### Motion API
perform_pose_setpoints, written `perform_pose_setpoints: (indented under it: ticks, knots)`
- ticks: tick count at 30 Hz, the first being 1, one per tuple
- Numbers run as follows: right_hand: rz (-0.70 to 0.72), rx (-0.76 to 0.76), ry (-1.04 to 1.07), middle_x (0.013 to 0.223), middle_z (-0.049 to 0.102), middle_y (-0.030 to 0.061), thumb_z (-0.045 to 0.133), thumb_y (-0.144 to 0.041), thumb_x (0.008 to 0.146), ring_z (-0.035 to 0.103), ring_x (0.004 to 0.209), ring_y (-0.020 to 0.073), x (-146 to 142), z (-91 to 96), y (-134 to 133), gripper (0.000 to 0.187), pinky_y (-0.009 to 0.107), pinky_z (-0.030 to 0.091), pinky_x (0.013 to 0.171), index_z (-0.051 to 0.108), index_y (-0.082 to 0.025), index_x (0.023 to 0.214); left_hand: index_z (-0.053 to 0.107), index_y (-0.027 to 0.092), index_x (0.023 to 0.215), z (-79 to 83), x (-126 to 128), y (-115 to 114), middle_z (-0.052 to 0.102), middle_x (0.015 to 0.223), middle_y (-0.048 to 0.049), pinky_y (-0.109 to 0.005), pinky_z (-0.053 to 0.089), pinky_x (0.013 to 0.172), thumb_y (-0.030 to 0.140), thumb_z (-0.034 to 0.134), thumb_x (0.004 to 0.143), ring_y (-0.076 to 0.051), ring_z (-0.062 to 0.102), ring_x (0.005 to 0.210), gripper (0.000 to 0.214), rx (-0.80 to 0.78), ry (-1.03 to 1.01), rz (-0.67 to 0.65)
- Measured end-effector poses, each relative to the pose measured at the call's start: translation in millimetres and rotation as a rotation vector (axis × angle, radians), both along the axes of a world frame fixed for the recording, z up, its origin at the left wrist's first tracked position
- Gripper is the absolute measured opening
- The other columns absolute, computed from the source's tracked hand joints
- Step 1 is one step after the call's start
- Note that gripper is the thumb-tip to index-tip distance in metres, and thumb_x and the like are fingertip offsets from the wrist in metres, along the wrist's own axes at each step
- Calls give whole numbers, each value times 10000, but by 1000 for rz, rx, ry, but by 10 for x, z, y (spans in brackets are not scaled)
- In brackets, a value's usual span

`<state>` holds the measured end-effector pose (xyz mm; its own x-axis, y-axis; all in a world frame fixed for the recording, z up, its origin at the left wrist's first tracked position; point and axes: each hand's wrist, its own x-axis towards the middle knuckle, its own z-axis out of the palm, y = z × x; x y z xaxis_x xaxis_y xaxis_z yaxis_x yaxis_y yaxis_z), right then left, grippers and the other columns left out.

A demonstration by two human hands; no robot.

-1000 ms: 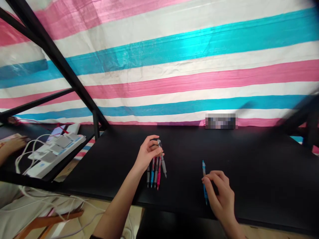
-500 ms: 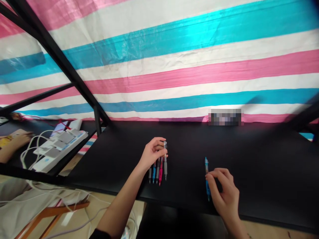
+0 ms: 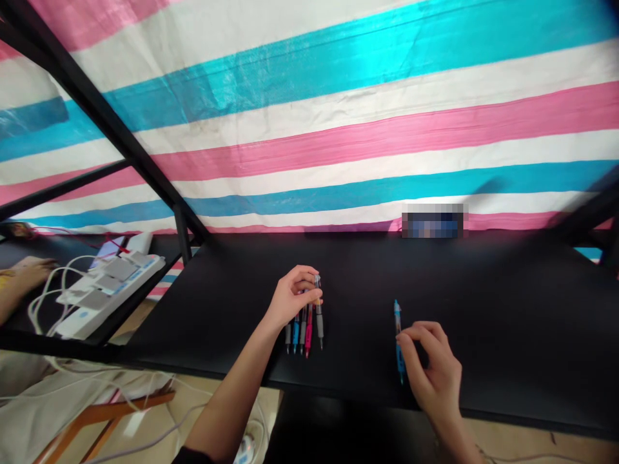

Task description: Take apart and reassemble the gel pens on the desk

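My left hand (image 3: 296, 296) has its thumb and fingers closed around the upper part of a clear pen with a grey grip (image 3: 320, 325). Beneath and beside that hand several more pens lie side by side, among them a pink pen (image 3: 308, 332) and a blue pen (image 3: 296, 336); their upper ends are hidden by the hand. To the right, my right hand (image 3: 432, 361) pinches a light blue pen (image 3: 397, 322) at its middle between thumb and forefinger. That pen points lengthwise toward me, apart from the row.
All the pens are over a black table (image 3: 232, 258). A white power strip (image 3: 111, 296) with plugs and cables is at left, near another person's hand (image 3: 31, 274). Black metal bars (image 3: 120, 154) frame the table, and a striped sheet (image 3: 338, 142) hangs behind. A blurred-out object (image 3: 432, 222) stands at the back.
The whole view has shifted slightly. Both hands keep their hold on the same pens; the lower end of the clear pen has swung slightly to the right, away from the pink pen.
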<state>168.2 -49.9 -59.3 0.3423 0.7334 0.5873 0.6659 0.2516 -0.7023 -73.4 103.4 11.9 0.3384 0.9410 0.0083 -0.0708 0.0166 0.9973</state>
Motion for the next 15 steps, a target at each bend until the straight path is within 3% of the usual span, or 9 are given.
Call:
perform_pose_setpoints:
  ticks: [9,15]
  knots:
    - [1,-21,25,909,620,67,609,-264,1017,614,870,243,-61,56,-20,180,385,479,777,661,-220,850,696,198,1022,-6,-5,2,619,883,4,-386,692,682,280,901,705,-152,665,722,387,36,57,10]
    - [15,-24,17,891,631,61,625,-269,1005,621,848,239,-7,17,0,176,370,484,750,675,-222,843,707,216,1095,-30,-28,26,656,864,-8,-362,636,725,268,807,769,-186,698,752,345,154,207,19]
